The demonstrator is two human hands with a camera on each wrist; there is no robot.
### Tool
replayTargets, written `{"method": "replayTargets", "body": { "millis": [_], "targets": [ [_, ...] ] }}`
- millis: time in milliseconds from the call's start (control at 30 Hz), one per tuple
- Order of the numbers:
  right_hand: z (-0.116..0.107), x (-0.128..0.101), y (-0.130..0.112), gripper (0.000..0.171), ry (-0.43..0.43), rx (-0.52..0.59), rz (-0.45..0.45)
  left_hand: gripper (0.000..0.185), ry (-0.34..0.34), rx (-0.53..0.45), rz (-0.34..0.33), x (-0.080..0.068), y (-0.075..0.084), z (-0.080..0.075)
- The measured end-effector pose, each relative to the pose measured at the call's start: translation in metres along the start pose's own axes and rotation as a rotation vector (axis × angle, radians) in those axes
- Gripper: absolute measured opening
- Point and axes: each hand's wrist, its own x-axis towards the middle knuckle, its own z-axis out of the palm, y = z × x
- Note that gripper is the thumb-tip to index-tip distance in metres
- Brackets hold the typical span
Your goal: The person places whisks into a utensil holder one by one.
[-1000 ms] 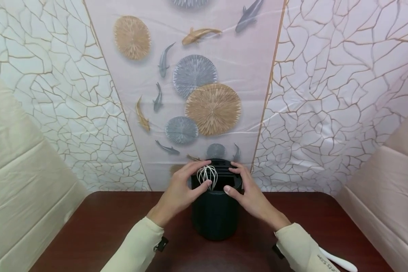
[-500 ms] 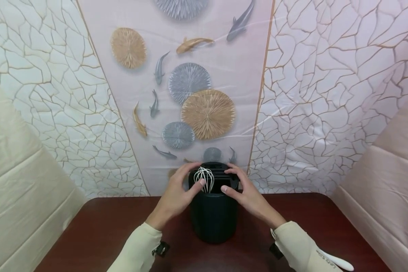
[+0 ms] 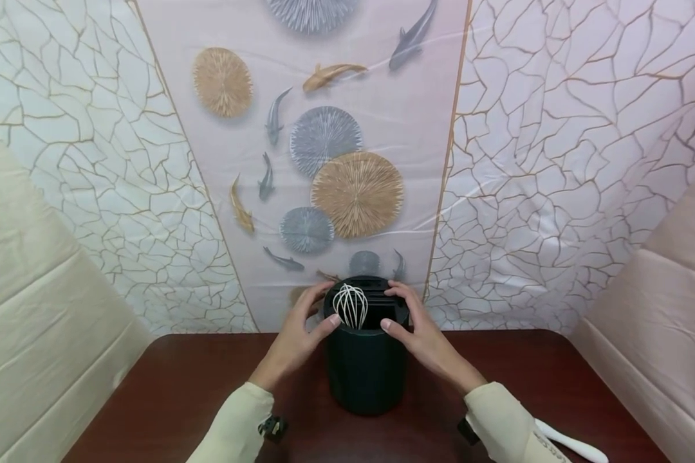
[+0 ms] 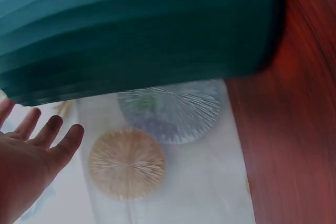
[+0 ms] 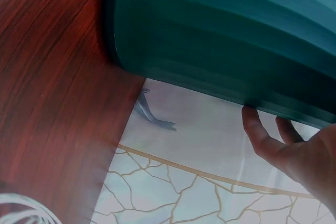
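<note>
Dark lettering (image 3: pixel 550 445) on right sleeve (image 3: pixel 500 415), unreadable

Reddish-brown worktop (image 3: pixel 208 392) with dark wood grain and rounded far corners bears an upright dark green cylindrical container (image 3: pixel 367 373) at mid-width and, well apart at right, a partly hidden white handle (image 3: pixel 574 444).

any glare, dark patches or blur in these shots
Head: creases shine on the patterned backdrop, and the holder is nearly black inside; left wrist: soft throughout, backdrop washed out at lower left; right wrist: the holder's lower side looks shadowed, wood grain on the tabletop clearer.
</note>
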Motion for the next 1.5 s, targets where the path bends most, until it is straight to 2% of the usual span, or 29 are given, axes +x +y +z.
{"method": "replayTargets", "body": {
  "millis": [233,367,600,900,1167,1500],
  "targets": [
    [0.001,-0.002,0.003,0.052,0.006,0.022,-0.014,0.087,-0.067,0.034,0.003,0.009,-0.006,0.002],
    [0.002,-0.004,0.003,0.051,0.011,0.048,-0.023,0.092,-0.095,0.057,0.011,0.012,-0.008,0.005],
    [0.007,-0.001,0.002,0.054,-0.002,0.083,-0.032,0.086,-0.068,0.093,0.031,0.008,-0.013,0.009],
    [0.009,-0.001,0.002,0.054,0.009,0.096,-0.023,0.078,-0.017,0.132,0.042,0.008,-0.011,0.015],
    [0.01,-0.001,0.003,0.054,0.006,0.082,0.005,0.076,-0.021,0.127,0.002,0.009,-0.008,0.015],
    [-0.014,-0.017,-0.004,0.08,-0.08,0.029,0.126,0.074,-0.02,0.064,-0.006,0.01,-0.01,0.023]
  ]
}}
